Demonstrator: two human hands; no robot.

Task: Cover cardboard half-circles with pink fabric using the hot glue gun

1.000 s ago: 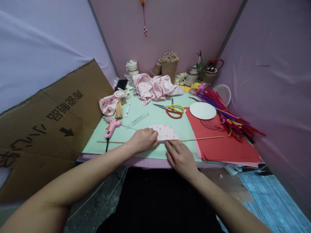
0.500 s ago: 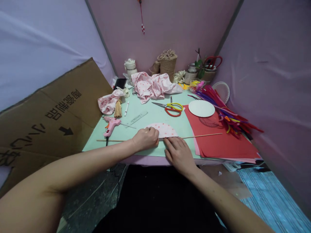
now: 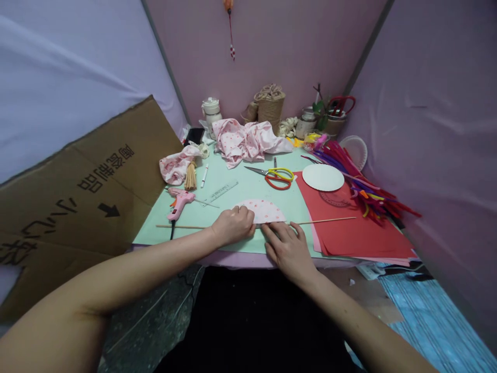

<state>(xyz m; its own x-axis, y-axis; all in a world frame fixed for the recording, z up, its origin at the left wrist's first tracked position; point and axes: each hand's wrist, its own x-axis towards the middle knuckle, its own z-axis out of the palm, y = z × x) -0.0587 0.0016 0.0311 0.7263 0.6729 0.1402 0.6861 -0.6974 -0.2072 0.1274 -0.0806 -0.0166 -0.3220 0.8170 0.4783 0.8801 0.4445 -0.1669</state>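
A half-round piece of white fabric with pink dots (image 3: 267, 210) lies near the table's front edge, its straight side toward me. Along that side runs a thin wooden stick (image 3: 330, 220), which juts out left and right. My left hand (image 3: 235, 225) is closed over the left end of the piece; its fingertips are hidden. On the right half of the straight edge rests my right hand (image 3: 285, 243), fingers stretched and apart, tips at the stick. Behind the piece lie scissors (image 3: 277, 177) with yellow and red handles, and a clear ruler (image 3: 224, 190).
A pink glue gun (image 3: 180, 201) lies left, near a bundle of sticks (image 3: 190, 176). Crumpled dotted cloth (image 3: 243, 140) sits behind. To the right are red sheets (image 3: 349, 241), a white oval disc (image 3: 323, 177) and pipe cleaners (image 3: 349, 166). Cardboard (image 3: 116, 166) leans at left.
The fingers of my right hand have spread further apart along the edge. My left hand keeps its place on the piece. The whole view has shifted slightly.
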